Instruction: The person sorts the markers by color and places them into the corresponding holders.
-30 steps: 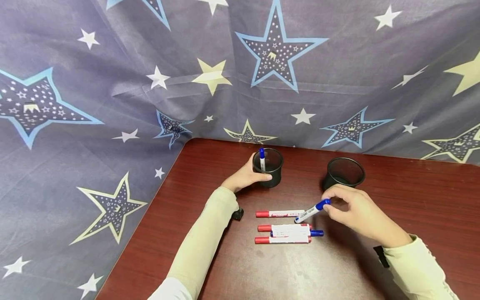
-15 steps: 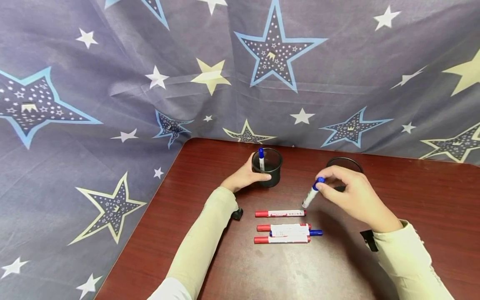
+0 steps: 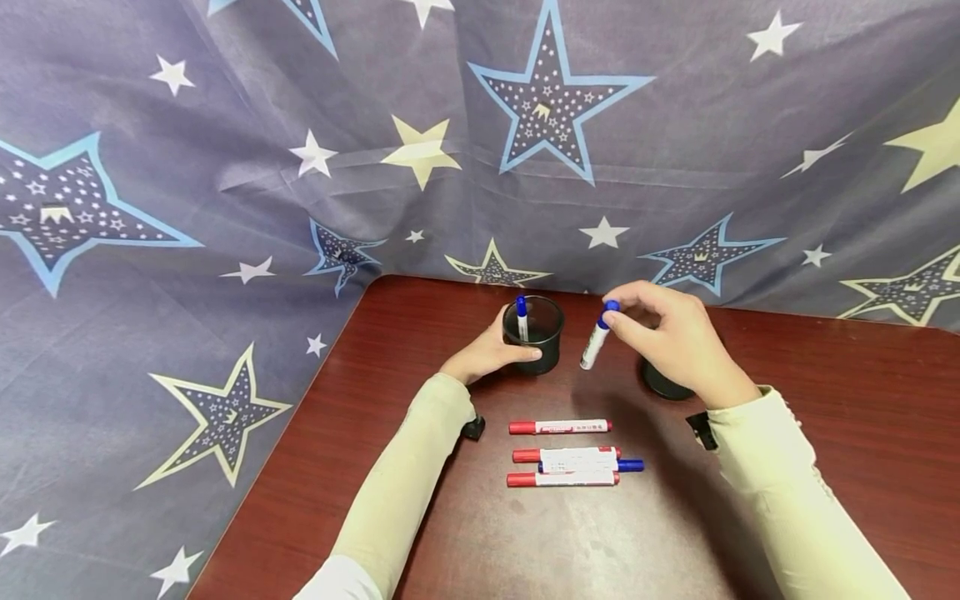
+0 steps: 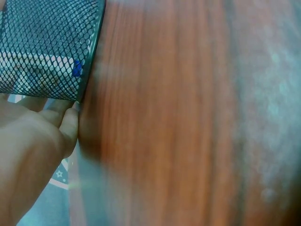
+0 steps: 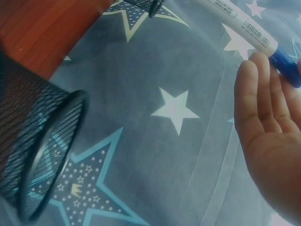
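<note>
My left hand (image 3: 491, 352) grips a black mesh pen cup (image 3: 546, 354) from its left side, thumb across the front. Inside that cup a blue-capped marker (image 3: 522, 320) leans against the rim; the left wrist view shows it through the mesh (image 4: 44, 42). Raised above the table, my right hand (image 3: 678, 337) pinches another marker by its blue cap, the white barrel (image 3: 595, 346) slanting down to the left. This held marker lies to the right of the gripped cup, apart from it. Under and behind the right hand a second mesh cup (image 3: 663, 382) is mostly hidden; its rim (image 5: 77, 127) shows in the right wrist view.
Several markers lie on the brown table (image 3: 480, 542): a red one (image 3: 561, 427) by itself, then a close group of a red one (image 3: 566, 455), a blue one (image 3: 633, 466) and another red one (image 3: 562, 479). A star-patterned cloth (image 3: 375, 100) hangs behind the table.
My right hand has lifted the blue marker away from the lying markers, moving it up and left toward the gripped cup and turning it steeper. The left hand and its cup stay put.
</note>
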{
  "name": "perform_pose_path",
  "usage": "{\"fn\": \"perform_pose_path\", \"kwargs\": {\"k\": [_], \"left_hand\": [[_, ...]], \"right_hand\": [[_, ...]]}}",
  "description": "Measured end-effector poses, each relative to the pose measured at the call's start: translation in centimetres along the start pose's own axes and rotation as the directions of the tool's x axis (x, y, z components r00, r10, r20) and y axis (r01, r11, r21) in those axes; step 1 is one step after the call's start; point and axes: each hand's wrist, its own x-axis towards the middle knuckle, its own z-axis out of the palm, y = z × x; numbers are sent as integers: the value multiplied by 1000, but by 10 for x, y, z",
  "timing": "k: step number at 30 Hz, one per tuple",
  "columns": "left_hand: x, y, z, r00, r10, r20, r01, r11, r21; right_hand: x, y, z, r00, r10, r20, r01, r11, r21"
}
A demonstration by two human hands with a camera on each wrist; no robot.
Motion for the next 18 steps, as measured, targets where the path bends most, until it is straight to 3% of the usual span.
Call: {"fn": "perform_pose_path", "kwargs": {"k": [12,18], "left_hand": [[2,0,-1,1000,13,11,-13,1000,-11],[3,-2,-2,999,39,33,-38,999,-27]], "right_hand": [[34,-6,17,999,-38,-13,38,999,-2],[45,-5,21,999,-22,-41,22,1000,-5]]}}
